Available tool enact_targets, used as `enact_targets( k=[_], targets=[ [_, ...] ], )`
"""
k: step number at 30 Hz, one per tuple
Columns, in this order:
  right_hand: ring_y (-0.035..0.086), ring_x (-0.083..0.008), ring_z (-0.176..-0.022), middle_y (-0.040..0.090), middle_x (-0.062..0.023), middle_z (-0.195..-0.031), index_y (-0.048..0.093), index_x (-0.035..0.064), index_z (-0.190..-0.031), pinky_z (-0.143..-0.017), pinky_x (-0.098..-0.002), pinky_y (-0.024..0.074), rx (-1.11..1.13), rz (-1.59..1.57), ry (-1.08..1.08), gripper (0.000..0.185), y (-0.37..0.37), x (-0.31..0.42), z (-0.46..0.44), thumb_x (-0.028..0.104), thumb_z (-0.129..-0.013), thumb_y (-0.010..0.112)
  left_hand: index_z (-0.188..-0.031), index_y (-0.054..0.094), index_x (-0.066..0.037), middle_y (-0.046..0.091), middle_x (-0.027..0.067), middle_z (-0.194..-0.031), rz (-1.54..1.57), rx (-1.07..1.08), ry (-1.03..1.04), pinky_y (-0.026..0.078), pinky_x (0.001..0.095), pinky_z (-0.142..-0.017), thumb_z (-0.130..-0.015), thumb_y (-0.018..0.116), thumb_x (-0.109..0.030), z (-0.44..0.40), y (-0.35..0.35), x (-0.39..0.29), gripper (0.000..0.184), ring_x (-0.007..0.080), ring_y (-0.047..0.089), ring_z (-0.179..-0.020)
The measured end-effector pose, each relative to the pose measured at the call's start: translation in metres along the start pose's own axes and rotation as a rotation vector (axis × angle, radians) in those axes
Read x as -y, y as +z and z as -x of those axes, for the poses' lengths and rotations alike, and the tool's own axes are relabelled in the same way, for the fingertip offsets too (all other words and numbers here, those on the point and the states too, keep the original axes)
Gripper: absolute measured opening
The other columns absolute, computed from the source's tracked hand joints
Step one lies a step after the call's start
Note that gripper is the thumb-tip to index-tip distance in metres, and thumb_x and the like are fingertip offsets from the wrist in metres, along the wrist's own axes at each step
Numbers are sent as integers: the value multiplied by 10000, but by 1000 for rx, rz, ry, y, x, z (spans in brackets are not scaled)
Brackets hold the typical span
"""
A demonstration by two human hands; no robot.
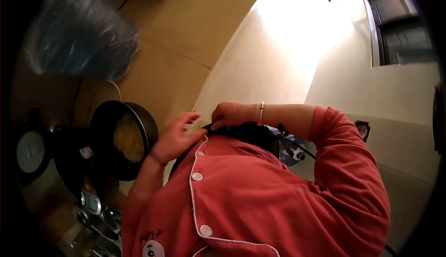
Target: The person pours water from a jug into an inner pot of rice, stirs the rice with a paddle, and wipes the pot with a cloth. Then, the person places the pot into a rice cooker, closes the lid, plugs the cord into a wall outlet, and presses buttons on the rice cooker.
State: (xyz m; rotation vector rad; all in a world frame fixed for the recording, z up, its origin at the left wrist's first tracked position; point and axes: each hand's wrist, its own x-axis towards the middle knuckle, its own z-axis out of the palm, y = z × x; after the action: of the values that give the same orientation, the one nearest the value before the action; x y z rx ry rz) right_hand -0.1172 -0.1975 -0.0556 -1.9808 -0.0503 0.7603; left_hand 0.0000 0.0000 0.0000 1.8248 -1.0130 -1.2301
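Observation:
My right hand [232,115], with a thin bracelet at its wrist, is curled at my waist. Its fingers close on a black item [255,134], whose kind I cannot make out; part of it is hidden by the hand and forearm. Just left of it, my left hand [175,135] has its fingers apart, slightly smeared by motion. The thumb side of that hand is near the black item's edge and the hem of my red buttoned shirt [246,187]. A dark pan [147,120] with yellowish food [129,137] stands beside my left wrist.
A clear plastic bag [86,36] lies or hangs at the upper left. A round whitish dish [31,151] sits at the far left, shiny metal items [93,203] below it. A plastic bottle [290,154] shows behind my right forearm. A window [399,22] is upper right.

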Motion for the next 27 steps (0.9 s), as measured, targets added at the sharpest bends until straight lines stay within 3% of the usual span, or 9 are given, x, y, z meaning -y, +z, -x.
enact_targets(
  k=[2,5,7,9,12,15,23,25,27],
  targets=[
    [602,-178,-688,651,-95,-744,662,27,-911,-676,-334,494,-77,-91,-6,303,6,-6,-6,310,-841,578,-1251,456,-60,592,88,-1050,-221,67,143,453,271,-808,-820,611,-154,-23,11,7,467,161,568,-894],
    [599,-147,-679,635,-104,-702,652,-3,-919,-658,-308,494,-386,-515,113,325,16,-65,41,301,-826,587,-1125,563,-54,611,135,-993,-13,293,-158,465,317,-807,-822,584,-186,-47,59,26,331,242,598,-923],
    [607,-160,-654,637,-113,-701,639,-29,-901,-648,-294,494,-449,-393,223,341,-1,-83,64,297,-815,585,-1076,593,-43,625,127,-917,-19,250,28,476,318,-762,-822,578,-191,-52,60,53,295,243,612,-832],
    [616,-178,-638,640,-112,-687,642,-26,-847,-646,-292,495,-241,-177,439,319,-17,-90,75,283,-808,575,-1045,606,-37,634,119,-854,35,241,29,476,327,-729,-829,572,-222,-55,62,52,286,242,615,-799],
    [605,-216,-579,636,-102,-650,654,36,-645,-586,-389,478,-148,499,119,365,-25,-128,26,317,-818,497,-1020,608,-43,637,145,-843,-178,406,-228,470,336,-735,-831,577,-271,-72,58,10,297,251,617,-840],
    [572,-215,-547,616,-75,-612,633,59,-630,-553,-387,466,118,246,385,289,-69,-104,-52,256,-797,504,-1021,609,-50,638,164,-878,-213,432,4,465,365,-751,-837,567,-299,-87,73,1,312,297,611,-841],
    [601,-278,-643,629,-143,-718,620,-12,-823,-632,-366,482,-773,168,-4,265,-78,32,-64,226,-816,503,-1047,594,-48,630,175,-950,-74,393,48,452,364,-806,-888,492,-274,-85,82,31,295,317,595,-905],
    [602,-312,-685,632,-156,-772,608,-6,-869,-659,-389,481,-869,-171,-198,212,-61,83,-13,175,-839,503,-1084,574,-1,618,82,-1043,-46,369,58,416,293,-900,-911,487,-205,-82,79,29,281,161,555,-971],
    [604,-309,-698,619,-166,-755,596,-5,-881,-659,-377,482,-900,-320,-223,155,-40,117,32,125,-841,522,-1083,576,-1,609,64,-1069,-47,220,253,401,263,-902,-917,485,-197,-72,79,26,273,155,539,-996]
  ],
)
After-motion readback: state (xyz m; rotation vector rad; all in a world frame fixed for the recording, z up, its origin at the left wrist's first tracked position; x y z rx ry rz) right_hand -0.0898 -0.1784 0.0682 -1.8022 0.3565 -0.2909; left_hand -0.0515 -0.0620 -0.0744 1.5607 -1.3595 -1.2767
